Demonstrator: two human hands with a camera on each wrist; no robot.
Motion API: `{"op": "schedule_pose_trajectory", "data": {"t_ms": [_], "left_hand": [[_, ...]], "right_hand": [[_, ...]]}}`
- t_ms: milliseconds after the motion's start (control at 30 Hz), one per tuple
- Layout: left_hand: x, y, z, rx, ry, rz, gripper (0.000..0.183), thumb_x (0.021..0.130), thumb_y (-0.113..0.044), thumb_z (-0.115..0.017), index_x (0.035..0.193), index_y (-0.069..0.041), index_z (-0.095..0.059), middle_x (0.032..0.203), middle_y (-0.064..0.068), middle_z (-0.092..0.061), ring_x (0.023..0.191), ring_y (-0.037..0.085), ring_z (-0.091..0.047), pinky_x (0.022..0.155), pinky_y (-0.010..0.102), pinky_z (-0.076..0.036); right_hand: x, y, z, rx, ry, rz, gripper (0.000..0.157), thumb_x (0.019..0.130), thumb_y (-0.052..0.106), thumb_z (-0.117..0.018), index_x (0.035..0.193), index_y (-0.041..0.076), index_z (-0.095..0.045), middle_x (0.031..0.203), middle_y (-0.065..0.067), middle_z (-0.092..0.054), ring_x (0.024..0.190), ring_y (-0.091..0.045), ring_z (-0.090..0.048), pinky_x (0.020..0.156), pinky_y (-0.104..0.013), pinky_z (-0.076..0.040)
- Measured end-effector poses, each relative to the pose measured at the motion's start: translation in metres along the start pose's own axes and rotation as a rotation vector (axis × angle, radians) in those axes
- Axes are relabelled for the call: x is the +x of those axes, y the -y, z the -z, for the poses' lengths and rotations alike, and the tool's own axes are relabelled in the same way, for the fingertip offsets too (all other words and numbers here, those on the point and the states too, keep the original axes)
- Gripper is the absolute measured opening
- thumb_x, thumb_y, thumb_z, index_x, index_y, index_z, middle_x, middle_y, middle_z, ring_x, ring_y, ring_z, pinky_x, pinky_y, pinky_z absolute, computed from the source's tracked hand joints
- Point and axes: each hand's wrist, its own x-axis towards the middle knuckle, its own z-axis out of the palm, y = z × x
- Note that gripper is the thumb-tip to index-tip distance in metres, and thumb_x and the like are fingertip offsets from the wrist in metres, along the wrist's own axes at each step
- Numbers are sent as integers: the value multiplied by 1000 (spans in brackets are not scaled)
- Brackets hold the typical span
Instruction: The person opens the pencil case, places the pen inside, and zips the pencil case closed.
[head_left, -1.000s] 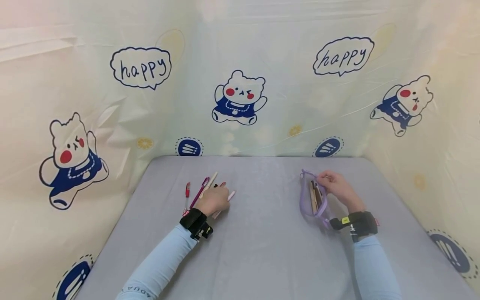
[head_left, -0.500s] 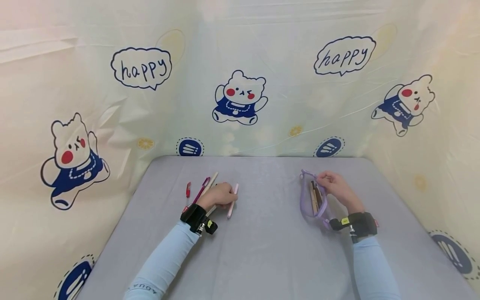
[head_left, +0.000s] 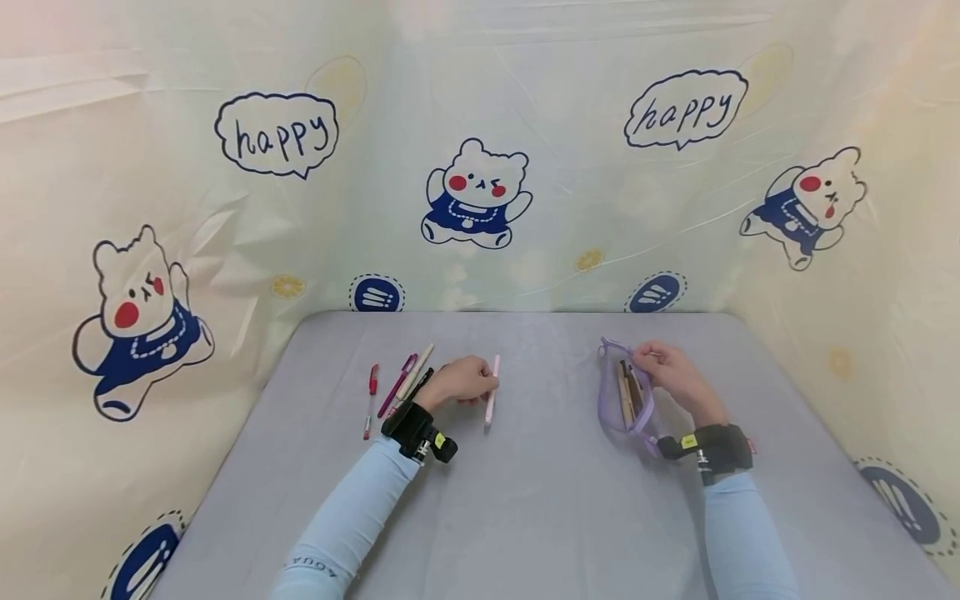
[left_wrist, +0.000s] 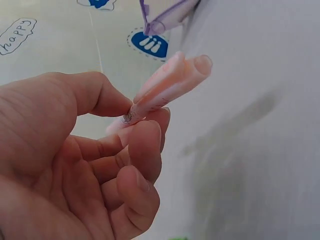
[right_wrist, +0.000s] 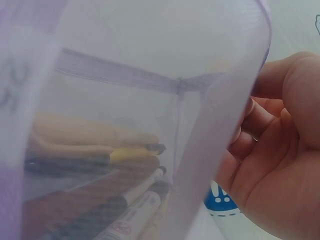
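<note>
My left hand pinches a pale pink pen between thumb and fingers. In the left wrist view the pink pen is held above the grey surface, its clip end pointing up and away; its shadow falls beside it. At the right, my right hand grips the rim of a see-through pencil case with purple edging, which is open at the top. Through its wall in the right wrist view several pens lie inside. The right fingertips are partly hidden behind the case's edge.
Left of my left hand lie a red-capped pen, a purple pen, a cream pen and a black pen, partly behind the wrist. A grey cloth covers the table; a printed curtain hangs behind it.
My left hand has lifted the pink pen from the group and moved it to the right, uncovering the black pen. The right hand and the pencil case have stayed in place.
</note>
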Motion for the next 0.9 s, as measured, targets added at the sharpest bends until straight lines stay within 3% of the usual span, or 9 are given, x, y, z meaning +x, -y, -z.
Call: {"op": "schedule_pose_trajectory", "data": {"t_ms": [167, 433, 700, 900], "left_hand": [[11, -10, -11, -84, 21, -1, 14, 95, -22, -57, 93, -10, -64, 81, 1, -71, 58, 16, -55, 49, 25, -39], [36, -23, -32, -157, 70, -49, 17, 96, -24, -56, 92, -11, -67, 84, 3, -72, 59, 16, -58, 51, 25, -42], [55, -40, -52, -303, 104, -36, 19, 96, -28, -58, 93, -11, -68, 86, 2, -71, 60, 13, -59, 53, 24, -45], [63, -52, -66, -413, 101, -60, 22, 97, -27, -58, 101, -9, -70, 87, 4, -72, 60, 11, -59, 53, 23, -45]], "right_hand": [[-2, 2, 0, 13, 3, -11, 31, 103, 21, -49, 117, -5, -55, 106, -19, -60, 88, -14, -57, 74, -28, -53], [-14, 30, 0, 46, 21, 1, 30, 103, 14, -48, 117, -12, -52, 110, -33, -56, 92, -25, -60, 76, -28, -53], [-18, 38, 1, 74, 22, 3, 30, 102, 12, -49, 116, -13, -53, 108, -29, -58, 86, -12, -59, 76, -27, -54], [-10, 23, 1, 97, 13, -5, 29, 102, 12, -49, 116, -13, -52, 101, -22, -60, 83, -11, -60, 74, -28, -55]]}}
